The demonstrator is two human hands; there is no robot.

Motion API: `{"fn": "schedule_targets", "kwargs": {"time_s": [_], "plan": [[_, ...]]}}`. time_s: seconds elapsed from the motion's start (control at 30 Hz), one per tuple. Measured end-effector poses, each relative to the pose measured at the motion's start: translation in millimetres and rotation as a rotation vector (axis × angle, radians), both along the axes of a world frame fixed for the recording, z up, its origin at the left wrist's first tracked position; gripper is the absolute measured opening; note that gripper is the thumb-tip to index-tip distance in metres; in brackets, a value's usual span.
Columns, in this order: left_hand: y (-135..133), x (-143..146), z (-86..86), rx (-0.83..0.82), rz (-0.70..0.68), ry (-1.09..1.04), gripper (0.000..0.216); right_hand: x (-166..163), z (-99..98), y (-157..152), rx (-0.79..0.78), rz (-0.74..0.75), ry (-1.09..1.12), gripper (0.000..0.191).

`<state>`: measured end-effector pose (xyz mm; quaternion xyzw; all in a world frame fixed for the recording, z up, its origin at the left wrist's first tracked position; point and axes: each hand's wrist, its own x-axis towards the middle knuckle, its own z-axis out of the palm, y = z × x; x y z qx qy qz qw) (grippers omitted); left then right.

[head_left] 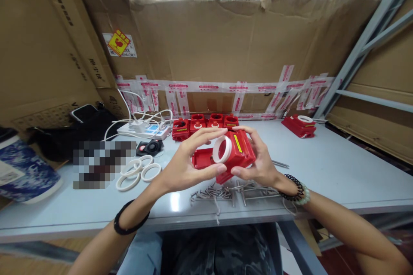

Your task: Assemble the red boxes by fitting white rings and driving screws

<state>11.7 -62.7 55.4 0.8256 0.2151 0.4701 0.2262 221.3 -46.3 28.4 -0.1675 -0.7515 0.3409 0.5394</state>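
- Housing, red plastic: the red housing (241, 153) is held up above the near half of the grey table (338, 167), between both hands, its round opening turned towards the left.
- White ring (222, 149): sits at that opening, touching the housing.
- Left hand (180, 168): fingers curled, forefinger arched over the top of the ring, thumb pressed beneath it against the housing's lower edge.
- Right hand (260, 161): closed about the housing's right side, fingertips on its top, thumb underneath.
- Screws (222, 191): loose heap on the table, directly below the hands.
- Spare rings (138, 171): several white ones, lying flat to the left of the left hand.
- Row of housings (204, 124): four red ones, lined up behind the hands against the cardboard wall (226, 43).
- Further housing (300, 125): alone at far right, a ring on top.
- Power strip (145, 129): white, cabled, left of the row.
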Motion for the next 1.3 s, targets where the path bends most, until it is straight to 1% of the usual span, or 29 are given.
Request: {"fn": "schedule_targets", "kwargs": {"time_s": [0.1,0.2,0.3,0.43,0.53,0.6,0.7,0.77,0.83,0.87,0.93,1.03,1.07,1.13,1.17,1.23,1.3], "plan": [[0,1,0.4,0.013,0.044,0.023,0.05,0,-0.8,-1,-0.02,0.001,-0.009,0.08],[0,-2,2.8,0.083,0.002,0.093,0.051,1,-1.8,-2,-0.07,0.017,-0.021,0.075],[0,-6,5.3,0.197,-0.038,0.167,0.054,2,-1.4,-2,-0.137,0.049,-0.028,0.067],[-3,-5,5.7,0.354,-0.094,0.216,0.048,0,1.5,-1,-0.313,0.116,-0.009,0.048],[-5,-2,4.0,0.42,-0.105,0.257,0.05,-1,4.7,-1,-0.45,0.174,-0.024,0.047],[-5,0,2.6,0.404,-0.088,0.243,0.056,-1,6.5,-1,-0.469,0.171,-0.012,0.047],[-5,3,0.7,0.304,-0.013,0.132,0.066,-1,7.2,0,-0.432,0.117,0.034,0.047],[-4,5,-0.4,0.245,0.076,0.069,0.061,-1,6.7,2,-0.41,0.094,0.044,0.05],[-3,6,-1.1,0.219,0.132,0.059,0.049,-2,6.0,2,-0.401,0.088,0.043,0.051],[-2,6,-1.2,0.22,0.129,0.074,0.044,-2,5.8,2,-0.408,0.089,0.047,0.05],[-1,5,-1.3,0.251,0.061,0.121,0.04,-3,5.4,2,-0.451,0.108,0.068,0.048],[1,3,-2.1,0.279,-0.029,0.167,0.047,-4,5.1,2,-0.52,0.137,0.085,0.047],[2,3,-2.7,0.256,-0.029,0.145,0.052,-4,4.8,2,-0.524,0.128,0.084,0.047],[4,4,-4.3,0.176,0.023,0.068,0.057,-4,3.6,4,-0.506,0.097,0.078,0.047],[4,4,-5.0,0.143,0.058,0.028,0.055,-4,2.8,4,-0.494,0.083,0.075,0.047],[6,4,-5.9,0.118,0.088,0.01,0.043,-4,1.2,5,-0.486,0.066,0.072,0.047],[6,4,-6.0,0.145,0.031,0.062,0.035,-4,0.3,5,-0.516,0.073,0.07,0.046]]}}
